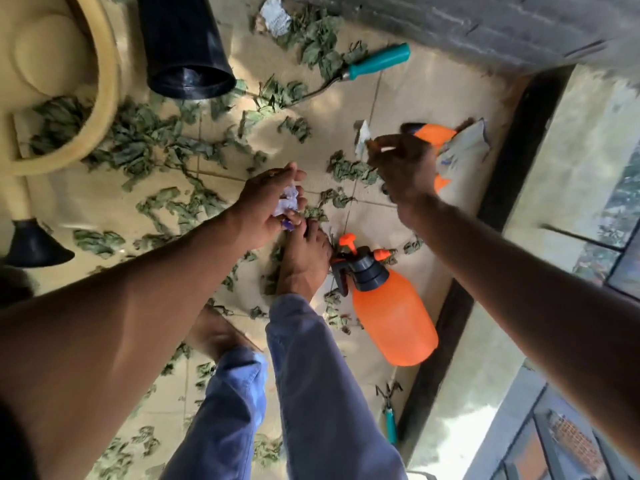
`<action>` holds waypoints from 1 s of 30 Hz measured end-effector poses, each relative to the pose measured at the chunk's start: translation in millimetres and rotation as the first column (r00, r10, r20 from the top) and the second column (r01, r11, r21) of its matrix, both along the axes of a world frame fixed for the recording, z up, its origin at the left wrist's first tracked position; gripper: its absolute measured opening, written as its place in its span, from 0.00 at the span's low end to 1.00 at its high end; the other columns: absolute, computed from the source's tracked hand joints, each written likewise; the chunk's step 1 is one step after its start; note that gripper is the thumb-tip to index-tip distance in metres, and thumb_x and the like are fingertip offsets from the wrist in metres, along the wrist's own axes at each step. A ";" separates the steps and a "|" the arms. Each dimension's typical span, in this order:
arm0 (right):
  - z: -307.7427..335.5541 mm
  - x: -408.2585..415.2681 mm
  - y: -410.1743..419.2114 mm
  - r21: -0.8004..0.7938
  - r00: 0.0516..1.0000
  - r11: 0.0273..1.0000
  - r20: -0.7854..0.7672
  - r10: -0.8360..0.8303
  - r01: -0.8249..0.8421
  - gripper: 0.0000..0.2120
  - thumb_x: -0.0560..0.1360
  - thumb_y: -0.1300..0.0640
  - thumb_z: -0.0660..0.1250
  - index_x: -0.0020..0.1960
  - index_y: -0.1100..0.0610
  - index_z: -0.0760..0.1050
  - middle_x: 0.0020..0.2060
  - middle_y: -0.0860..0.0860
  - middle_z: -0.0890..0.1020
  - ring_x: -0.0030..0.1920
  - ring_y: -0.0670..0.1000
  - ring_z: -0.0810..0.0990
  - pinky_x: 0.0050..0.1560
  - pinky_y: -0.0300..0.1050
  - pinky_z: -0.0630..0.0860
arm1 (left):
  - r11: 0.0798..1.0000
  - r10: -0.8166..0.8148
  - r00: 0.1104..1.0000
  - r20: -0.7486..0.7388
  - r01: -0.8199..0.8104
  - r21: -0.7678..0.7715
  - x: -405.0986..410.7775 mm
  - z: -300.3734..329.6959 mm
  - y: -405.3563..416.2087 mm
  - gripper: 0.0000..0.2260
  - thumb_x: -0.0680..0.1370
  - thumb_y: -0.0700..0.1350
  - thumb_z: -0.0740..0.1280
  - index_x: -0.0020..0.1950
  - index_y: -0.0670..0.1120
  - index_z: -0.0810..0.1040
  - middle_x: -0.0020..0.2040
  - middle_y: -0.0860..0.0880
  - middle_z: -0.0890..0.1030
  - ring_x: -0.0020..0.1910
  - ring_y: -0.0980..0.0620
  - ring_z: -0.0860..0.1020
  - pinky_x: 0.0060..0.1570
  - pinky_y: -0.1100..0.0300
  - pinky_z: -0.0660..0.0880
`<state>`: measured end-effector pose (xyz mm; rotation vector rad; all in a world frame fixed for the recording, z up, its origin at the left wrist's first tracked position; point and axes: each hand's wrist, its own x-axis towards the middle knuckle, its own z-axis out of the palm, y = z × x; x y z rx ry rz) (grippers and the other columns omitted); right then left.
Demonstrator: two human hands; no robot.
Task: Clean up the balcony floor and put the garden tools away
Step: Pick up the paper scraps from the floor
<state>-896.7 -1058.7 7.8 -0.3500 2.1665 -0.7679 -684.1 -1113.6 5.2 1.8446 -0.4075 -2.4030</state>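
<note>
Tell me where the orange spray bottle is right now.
In the head view, the orange spray bottle lies on its side on the tiled floor, right of centre, just right of the person's forward foot and beside the dark threshold strip.

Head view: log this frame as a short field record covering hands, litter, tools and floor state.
left hand: holds crumpled paper scraps
right hand: pinches a white paper scrap
floor: tiles strewn with dry green leaves
tools lying out: orange spray bottle; teal-handled tool among the leaves; small hand rake by the threshold
containers: black bin bag
</note>
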 end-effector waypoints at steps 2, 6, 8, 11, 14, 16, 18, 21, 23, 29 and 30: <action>6.6 34.0 9.5 -0.068 0.993 0.991 -0.029 0.112 -0.113 0.06 0.73 0.54 0.76 0.45 0.57 0.84 0.32 0.51 0.84 0.28 0.43 0.75 0.30 0.42 0.71 | 1.000 -0.012 1.000 -0.020 0.013 0.011 -0.6 2.9 0.7 0.15 0.81 0.57 0.68 0.53 0.46 0.81 0.35 0.48 0.78 0.33 0.51 0.79 0.40 0.54 0.71; 19.8 99.3 9.0 -0.080 0.928 0.926 -0.083 0.363 -0.369 0.03 0.75 0.56 0.72 0.45 0.52 0.85 0.33 0.43 0.82 0.32 0.40 0.78 0.34 0.38 0.72 | 0.994 -0.104 0.985 -0.135 0.106 0.009 1.8 8.2 1.6 0.30 0.77 0.67 0.67 0.62 0.41 0.78 0.44 0.44 0.81 0.35 0.48 0.75 0.35 0.56 0.65; 22.2 116.4 3.3 -0.061 0.912 0.910 -0.058 0.406 -0.409 0.05 0.74 0.58 0.70 0.45 0.51 0.85 0.34 0.43 0.84 0.34 0.44 0.81 0.36 0.42 0.76 | 0.997 -0.081 0.991 -0.103 0.081 -0.004 9.5 6.4 0.9 0.23 0.81 0.64 0.65 0.56 0.43 0.77 0.37 0.46 0.78 0.29 0.51 0.73 0.29 0.63 0.64; 21.1 122.8 -14.1 -0.105 0.925 0.950 0.217 0.312 -0.295 0.11 0.70 0.63 0.66 0.42 0.52 0.86 0.36 0.49 0.87 0.37 0.52 0.85 0.41 0.51 0.83 | 0.999 0.000 0.999 0.039 -0.001 0.034 29.3 3.6 -8.0 0.18 0.83 0.58 0.64 0.45 0.46 0.79 0.32 0.48 0.77 0.27 0.52 0.73 0.23 0.66 0.65; 17.9 113.4 -39.1 -0.020 0.885 0.885 0.006 0.465 -0.465 0.13 0.74 0.61 0.66 0.51 0.48 0.85 0.47 0.45 0.87 0.44 0.45 0.84 0.44 0.37 0.79 | 0.995 0.059 0.990 0.129 -0.068 0.071 44.0 -1.4 -17.3 0.15 0.83 0.55 0.66 0.43 0.47 0.74 0.37 0.47 0.76 0.33 0.49 0.79 0.23 0.66 0.65; 10.0 101.0 -59.9 0.030 0.749 0.773 -0.226 0.623 -0.634 0.16 0.76 0.59 0.65 0.61 0.47 0.82 0.57 0.47 0.85 0.52 0.47 0.82 0.51 0.40 0.80 | 0.993 0.067 0.986 0.155 -0.081 0.083 46.8 -3.5 -22.2 0.14 0.83 0.54 0.67 0.43 0.47 0.73 0.36 0.47 0.75 0.36 0.48 0.78 0.23 0.67 0.64; -9.5 86.2 -88.3 0.094 0.604 0.668 -0.349 0.716 -0.738 0.19 0.78 0.56 0.64 0.68 0.47 0.77 0.65 0.50 0.79 0.63 0.53 0.77 0.59 0.47 0.78 | 0.991 0.093 0.984 0.155 -0.106 0.080 45.2 -6.2 -25.6 0.14 0.83 0.54 0.67 0.42 0.47 0.74 0.36 0.47 0.75 0.37 0.48 0.77 0.23 0.67 0.63; -41.5 67.4 -142.5 0.276 0.370 0.570 -0.533 0.761 -0.774 0.20 0.78 0.48 0.60 0.69 0.46 0.75 0.68 0.53 0.73 0.67 0.55 0.68 0.61 0.47 0.70 | 0.992 0.108 0.986 0.127 -0.115 0.049 39.5 -12.1 -29.6 0.15 0.82 0.54 0.67 0.42 0.46 0.74 0.34 0.48 0.75 0.34 0.48 0.76 0.23 0.67 0.64; -55.9 58.4 -172.7 0.411 0.212 0.462 -0.522 0.826 -0.786 0.23 0.75 0.45 0.61 0.69 0.44 0.75 0.71 0.56 0.71 0.69 0.58 0.66 0.63 0.50 0.69 | 0.993 0.110 0.987 0.113 -0.114 0.030 35.6 -13.9 -31.0 0.14 0.82 0.54 0.68 0.42 0.47 0.75 0.31 0.48 0.76 0.32 0.47 0.74 0.23 0.67 0.64; -48.6 65.5 -192.1 0.500 0.220 0.392 -0.368 0.903 -0.772 0.23 0.70 0.56 0.64 0.65 0.50 0.75 0.68 0.55 0.76 0.71 0.62 0.67 0.67 0.55 0.70 | 0.985 0.167 0.980 0.109 -0.171 0.023 44.1 -0.9 -26.7 0.14 0.81 0.55 0.69 0.44 0.46 0.78 0.30 0.46 0.78 0.31 0.47 0.75 0.24 0.68 0.65; -41.8 68.7 -182.5 0.450 0.275 0.438 -0.383 0.882 -0.778 0.25 0.70 0.59 0.64 0.67 0.50 0.75 0.68 0.54 0.77 0.72 0.60 0.67 0.69 0.55 0.70 | 0.985 0.168 0.978 0.123 -0.173 0.026 48.6 4.0 -25.2 0.14 0.81 0.56 0.70 0.45 0.46 0.78 0.31 0.46 0.79 0.31 0.47 0.75 0.25 0.67 0.65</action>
